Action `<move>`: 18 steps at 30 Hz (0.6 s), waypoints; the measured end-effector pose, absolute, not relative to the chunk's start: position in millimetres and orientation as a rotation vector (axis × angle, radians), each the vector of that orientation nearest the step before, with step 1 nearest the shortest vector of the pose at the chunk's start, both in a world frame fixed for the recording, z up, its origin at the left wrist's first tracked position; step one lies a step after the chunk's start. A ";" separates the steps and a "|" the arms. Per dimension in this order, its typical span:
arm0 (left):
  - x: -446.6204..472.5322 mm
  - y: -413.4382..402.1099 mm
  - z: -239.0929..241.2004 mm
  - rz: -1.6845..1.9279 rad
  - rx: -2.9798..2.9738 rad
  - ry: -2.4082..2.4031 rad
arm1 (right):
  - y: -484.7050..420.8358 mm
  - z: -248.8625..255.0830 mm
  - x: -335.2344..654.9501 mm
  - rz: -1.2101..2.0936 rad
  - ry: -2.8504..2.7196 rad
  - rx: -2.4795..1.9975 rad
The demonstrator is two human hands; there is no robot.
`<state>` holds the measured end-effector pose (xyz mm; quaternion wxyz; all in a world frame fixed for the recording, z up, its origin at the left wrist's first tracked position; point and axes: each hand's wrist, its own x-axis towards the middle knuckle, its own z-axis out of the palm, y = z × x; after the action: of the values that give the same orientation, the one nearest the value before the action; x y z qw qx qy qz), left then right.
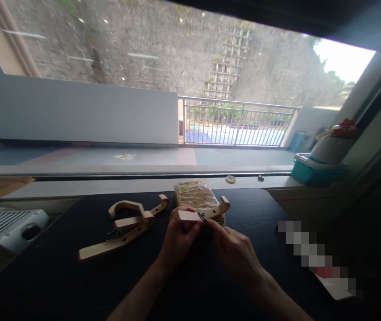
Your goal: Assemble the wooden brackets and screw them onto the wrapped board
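Observation:
My left hand (180,232) is closed around the straight end of a pale wooden hook-shaped piece (215,210), whose curled tip points up to the right. Against the middle of this piece, the fingers of my right hand (235,245) pinch a small dark metal part (203,217), too small to name. Behind and partly under both hands lies a plastic-wrapped tan block (195,194). Left of my hands, several more curved wooden pieces (110,247) with dark holes lie in an overlapping group. Some thin dark bits (113,233) rest beside them.
The black table (250,276) stands against a window sill (153,185). A tape roll (230,179) and a small dark object (260,177) sit on the sill. At right is a teal box (317,173); at left, a grey slatted appliance (10,227). A blurred-out sheet (334,287) lies lower right.

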<state>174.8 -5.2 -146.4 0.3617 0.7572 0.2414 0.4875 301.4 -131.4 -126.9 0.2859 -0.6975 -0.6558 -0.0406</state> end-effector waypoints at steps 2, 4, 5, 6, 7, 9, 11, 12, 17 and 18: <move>174.2 -3.2 -146.9 1.257 1.967 0.611 | -129.1 -125.6 306.2 -0.219 -1.818 -1.904; 173.6 -2.2 -146.8 1.261 1.999 0.613 | -127.8 -125.7 309.9 -0.295 -1.856 -1.912; 173.5 -2.1 -146.9 1.265 2.024 0.615 | -127.4 -126.3 311.0 -0.316 -1.859 -1.911; 173.6 -2.3 -147.4 1.275 2.053 0.615 | -127.1 -127.2 311.6 -0.325 -1.857 -1.907; 174.0 -2.7 -148.2 1.287 2.082 0.615 | -126.8 -128.3 311.8 -0.324 -1.850 -1.901; 175.3 -3.5 -150.6 1.306 2.137 0.624 | -126.2 -130.7 311.4 -0.304 -1.826 -1.893; 176.5 -3.2 -153.4 1.303 2.201 0.647 | -125.5 -133.2 310.9 -0.282 -1.802 -1.890; 176.8 -2.2 -154.5 1.289 2.236 0.660 | -125.0 -134.2 310.9 -0.272 -1.797 -1.891; 173.8 7.7 -156.4 1.201 2.358 0.638 | -122.8 -136.5 316.1 -0.303 -1.828 -1.880; 172.9 9.4 -156.3 1.202 2.362 0.630 | -122.4 -136.2 318.3 -0.315 -1.841 -1.881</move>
<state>172.9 9.4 -156.3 0.2073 0.8483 0.2262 0.4317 318.3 -122.4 -136.2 0.2433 -0.6883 -0.6736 -0.1153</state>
